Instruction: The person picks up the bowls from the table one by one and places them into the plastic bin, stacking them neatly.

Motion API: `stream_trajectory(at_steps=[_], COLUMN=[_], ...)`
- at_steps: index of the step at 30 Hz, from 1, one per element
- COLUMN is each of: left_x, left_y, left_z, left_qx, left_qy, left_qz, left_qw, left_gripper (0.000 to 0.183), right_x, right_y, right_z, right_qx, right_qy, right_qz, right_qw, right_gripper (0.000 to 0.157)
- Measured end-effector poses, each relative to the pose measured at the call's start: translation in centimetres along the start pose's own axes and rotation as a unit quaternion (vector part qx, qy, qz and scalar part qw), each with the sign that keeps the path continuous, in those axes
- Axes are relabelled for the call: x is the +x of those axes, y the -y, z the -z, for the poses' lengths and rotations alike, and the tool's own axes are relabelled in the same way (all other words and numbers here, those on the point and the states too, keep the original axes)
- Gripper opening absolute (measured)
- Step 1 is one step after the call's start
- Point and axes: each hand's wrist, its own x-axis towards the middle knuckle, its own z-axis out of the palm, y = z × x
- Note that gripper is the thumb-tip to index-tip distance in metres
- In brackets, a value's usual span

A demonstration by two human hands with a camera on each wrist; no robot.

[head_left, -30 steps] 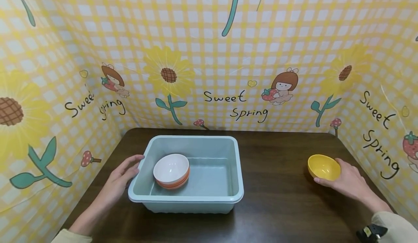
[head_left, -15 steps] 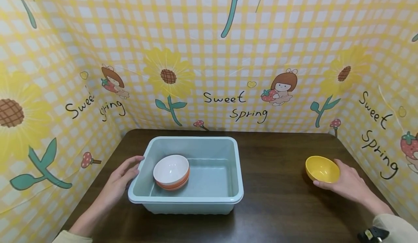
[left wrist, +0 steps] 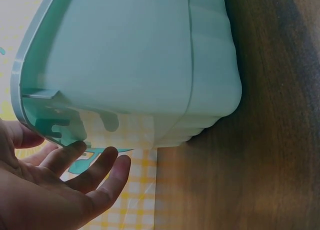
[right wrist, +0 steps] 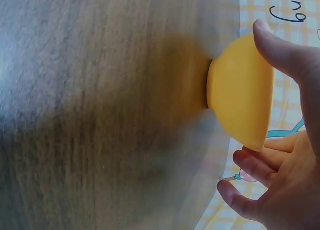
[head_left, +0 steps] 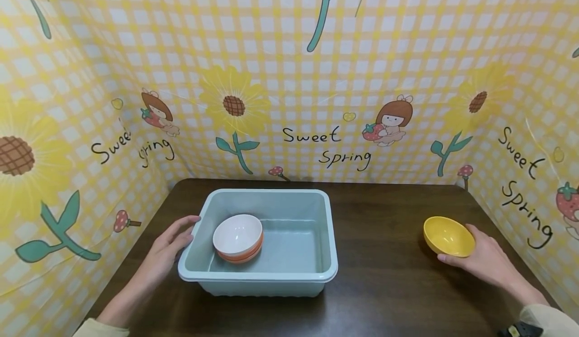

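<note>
At the right of the head view, my right hand (head_left: 490, 257) grips a small yellow bowl (head_left: 449, 237) by its side. In the right wrist view, thumb and fingers span the rim of the yellow bowl (right wrist: 242, 92), its base toward the wooden table. On the left, my left hand (head_left: 166, 245) rests against the end of a light blue plastic tub (head_left: 271, 276). From the left wrist view, the fingers (left wrist: 102, 170) lie loosely spread under the tub's rim, by its handle cutouts. Inside the tub, a white-lined bowl (head_left: 237, 235) sits stacked on orange bowls (head_left: 239, 259).
The dark wooden table (head_left: 375, 276) extends between the tub and the yellow bowl. A yellow checked cloth (head_left: 298, 75) with flowers and lettering walls the table at the back and both sides. A dark device (head_left: 520, 330) sits on the right wrist.
The yellow bowl shifts slightly left, then back right, and now tips more toward the left in my right hand. My left hand and the tub stay in place.
</note>
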Motion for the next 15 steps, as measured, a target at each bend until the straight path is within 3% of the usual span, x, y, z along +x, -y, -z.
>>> stream_trajectory(at_steps=[15], left_x=[0.03], left_y=[-0.12], left_z=[-0.06], left_qx=[0.003], left_qy=[0.003], left_qz=[0.011], left_qw=[0.9999], left_gripper=[0.045], right_x=[0.03], right_y=[0.15], right_z=[-0.33], right_qx=[0.009], right_qy=[-0.015], right_qz=[-0.005], right_qw=[1.0], right_gripper=[0.108])
